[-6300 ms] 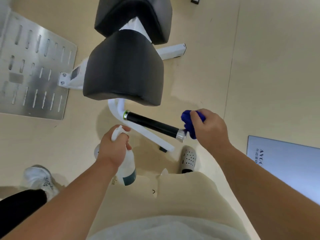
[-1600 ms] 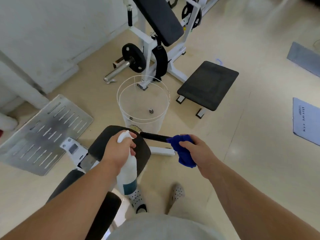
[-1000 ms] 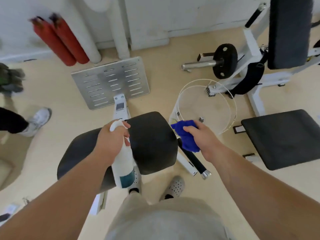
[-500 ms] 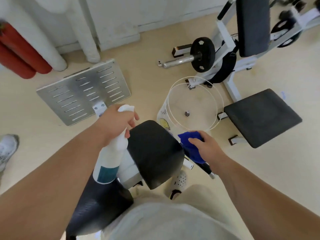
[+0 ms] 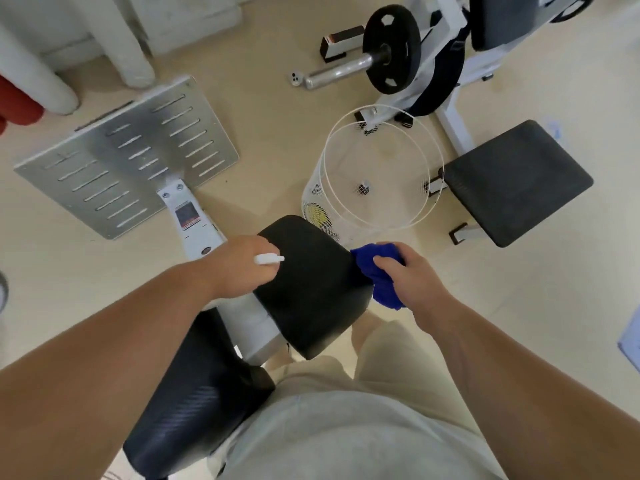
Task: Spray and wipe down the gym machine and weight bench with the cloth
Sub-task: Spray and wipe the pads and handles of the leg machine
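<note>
A white gym machine with two black pads stands right below me: the upper pad (image 5: 308, 289) in the middle and the lower pad (image 5: 194, 407) nearer my body. My left hand (image 5: 240, 266) grips the white spray bottle (image 5: 268, 259) at the upper pad's left edge; only the bottle's white top shows, pointing over the pad. My right hand (image 5: 407, 273) holds the bunched blue cloth (image 5: 375, 265) against the pad's right edge. The black weight bench seat (image 5: 516, 181) stands on the floor at the right.
A white wire basket (image 5: 377, 174) stands just beyond the pad. A slotted metal footplate (image 5: 128, 157) lies at the left. Behind are a white machine with a black weight plate (image 5: 393, 48), white pipes and a red cylinder (image 5: 17, 105) by the wall.
My left hand has tipped the spray bottle down over the upper pad, hiding the bottle body. My right hand with the cloth stays at the pad's right edge. The view has tilted down.
</note>
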